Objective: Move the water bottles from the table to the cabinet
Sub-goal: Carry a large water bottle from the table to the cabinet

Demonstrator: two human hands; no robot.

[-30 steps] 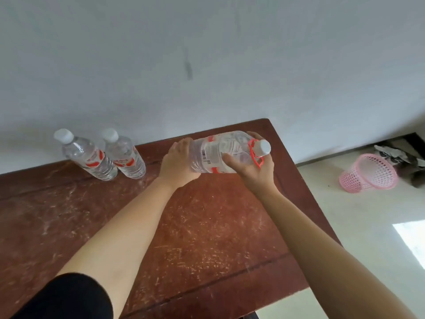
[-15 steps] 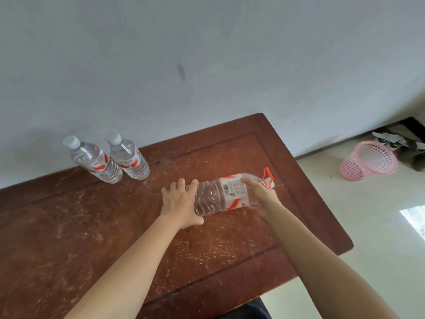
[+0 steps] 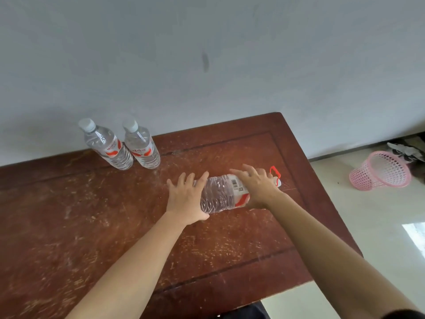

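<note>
Big bottle [image 3: 224, 194] lies on its side on the table [image 3: 92, 215], toward the right half, cap end with the red carry handle [image 3: 276, 173] pointing at the right edge. Left hand [image 3: 187, 199] is at the base end, fingers spread and splayed, palm against the bottle's bottom, more a brace than a grip. Right hand [image 3: 258, 187] lies over the neck/shoulder end, fingers extended across the top, not wrapped round; reads as resting on it, not clenched. So neither hand actually grasps it right now, both touch it. Two smaller bottles [image 3: 108, 146] [image 3: 142, 147] stand upright, side by side and just about touching, at the back-left by the wall [image 3: 207, 65], well apart from the hands. No cabinet in view, so can't tell where the drop-off is. My read: the step in hand is getting a proper hold on the big one before carrying. To do it well: curl the right fingers under the shoulder or hook through the red handle, cup the base with the left, lift with both since it looks full and heavy; the ribbed wall will flex under squeeze, so support from below instead of pinching. It's round and on its side near the edge, so watch for roll toward the right. Pink basket [image 3: 381, 170] on the floor is off to the right, clear of the table
</note>
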